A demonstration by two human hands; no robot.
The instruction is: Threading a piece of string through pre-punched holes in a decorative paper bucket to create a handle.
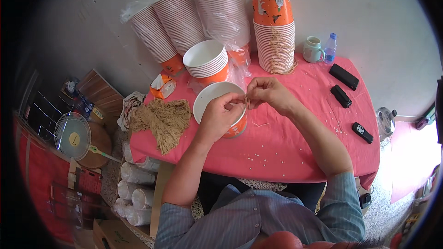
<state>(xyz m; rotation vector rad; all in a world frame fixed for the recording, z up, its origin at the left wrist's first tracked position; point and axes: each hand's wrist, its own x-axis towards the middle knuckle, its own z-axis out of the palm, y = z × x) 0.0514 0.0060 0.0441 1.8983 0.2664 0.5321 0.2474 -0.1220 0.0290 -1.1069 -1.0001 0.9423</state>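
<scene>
1 orange paper bucket is positioned on the red tablecloth; over its right rim, 1 tan strand is pinched between thumb and fingers by the left hand and the right hand. Open cloth, scattered with white bits, is found rightward and toward the front edge. Room is limited behind by 1 short stack, 3 wrapped stacks and 1 tall stack, leftward by 1 cord bundle. At right, 1 mug, 1 bottle and 2 black cases are seen.
</scene>
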